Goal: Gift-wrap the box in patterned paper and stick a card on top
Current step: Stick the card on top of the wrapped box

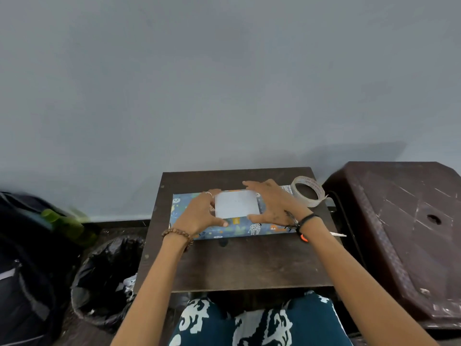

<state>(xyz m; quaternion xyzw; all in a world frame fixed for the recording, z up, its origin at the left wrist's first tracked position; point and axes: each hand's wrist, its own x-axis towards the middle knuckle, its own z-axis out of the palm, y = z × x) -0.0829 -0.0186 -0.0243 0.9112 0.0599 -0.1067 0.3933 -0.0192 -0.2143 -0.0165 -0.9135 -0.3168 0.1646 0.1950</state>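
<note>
Card (236,204) lies flat atop the wrapped box (224,229), whose long axis runs left-right across the small table (239,265), framed by 2 hands, left hand (199,212) and right hand (272,204), fingers spread and pressing its edges

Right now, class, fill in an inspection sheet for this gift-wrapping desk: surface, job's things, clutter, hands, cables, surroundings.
Surface: small dark wooden table, worn.
Job's things: wrapped box in blue animal-print paper; white card lying on top of it.
Clutter: clear tape roll at the table's far right corner.
Hands: left hand and right hand frame the card's sides, fingers spread.
Cables: nothing seen.
Surroundings: grey wall; black bin bag and dark backpack to the left; brown plastic stool to the right.
</note>
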